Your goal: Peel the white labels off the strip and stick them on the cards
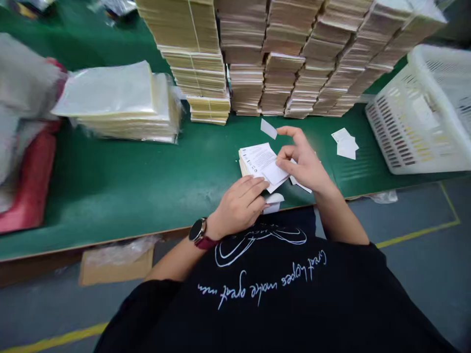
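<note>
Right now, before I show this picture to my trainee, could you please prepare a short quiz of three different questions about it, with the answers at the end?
1. On which arm, left or right, does the person wear the watch?

2. True or false: the white basket stands to the right of the loose white slips on the green table.

3. Choose one. The left hand lies on the near edge of:
a) the tall bundles at the back
b) the pile of printed sheets
c) the plastic-wrapped pile

Key:
1. Left
2. True
3. b
</note>
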